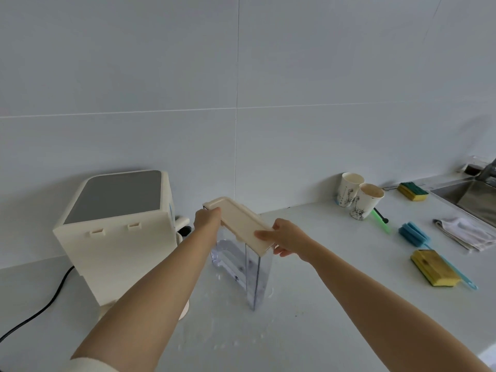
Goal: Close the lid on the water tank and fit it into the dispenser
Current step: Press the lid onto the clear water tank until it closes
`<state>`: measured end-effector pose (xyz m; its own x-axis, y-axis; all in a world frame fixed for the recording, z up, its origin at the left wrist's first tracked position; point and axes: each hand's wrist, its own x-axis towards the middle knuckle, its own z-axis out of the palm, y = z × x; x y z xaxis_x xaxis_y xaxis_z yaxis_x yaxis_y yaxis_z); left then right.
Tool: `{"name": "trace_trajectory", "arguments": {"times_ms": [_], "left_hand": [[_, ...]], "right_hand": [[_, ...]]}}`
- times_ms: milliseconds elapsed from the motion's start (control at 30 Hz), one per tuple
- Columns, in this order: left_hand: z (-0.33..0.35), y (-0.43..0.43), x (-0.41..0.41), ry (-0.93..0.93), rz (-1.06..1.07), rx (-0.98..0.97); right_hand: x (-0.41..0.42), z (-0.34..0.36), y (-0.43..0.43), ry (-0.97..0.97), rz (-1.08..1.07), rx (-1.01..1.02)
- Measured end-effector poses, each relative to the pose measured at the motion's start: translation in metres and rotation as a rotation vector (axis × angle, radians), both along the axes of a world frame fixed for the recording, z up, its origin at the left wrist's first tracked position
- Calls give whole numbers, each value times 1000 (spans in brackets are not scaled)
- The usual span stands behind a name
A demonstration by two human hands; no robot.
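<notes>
A clear plastic water tank [252,275] stands upright on the white counter, near the middle. A cream rectangular lid [239,224] lies across its top, tilted slightly. My left hand [206,220] grips the lid's far left end. My right hand [287,237] holds the lid's near right end, thumb on top and fingers under the edge. The cream dispenser [118,232] with a grey top stands to the left of the tank, its back panel with two slots facing me.
Water drops lie on the counter [322,304] around the tank. A black cable [40,310] runs left from the dispenser. Two paper cups [359,196], sponges [433,268], a blue brush [413,233], a cloth [467,232] and a sink [472,197] are on the right.
</notes>
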<state>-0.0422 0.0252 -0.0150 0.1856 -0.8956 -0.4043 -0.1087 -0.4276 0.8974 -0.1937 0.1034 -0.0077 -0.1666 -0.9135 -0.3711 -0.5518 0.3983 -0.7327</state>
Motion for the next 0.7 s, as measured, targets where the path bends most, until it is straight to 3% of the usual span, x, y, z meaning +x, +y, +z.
{"name": "trace_trajectory", "arguments": {"times_ms": [200, 533, 700], "left_hand": [[-3, -9, -5, -129, -70, -105], [-1, -12, 3, -74, -180, -165], [10, 0, 13, -21, -232, -153]], "right_hand": [[20, -2, 7, 67, 55, 28], [51, -16, 11, 91, 45, -52], [39, -2, 8, 296, 95, -21]]}}
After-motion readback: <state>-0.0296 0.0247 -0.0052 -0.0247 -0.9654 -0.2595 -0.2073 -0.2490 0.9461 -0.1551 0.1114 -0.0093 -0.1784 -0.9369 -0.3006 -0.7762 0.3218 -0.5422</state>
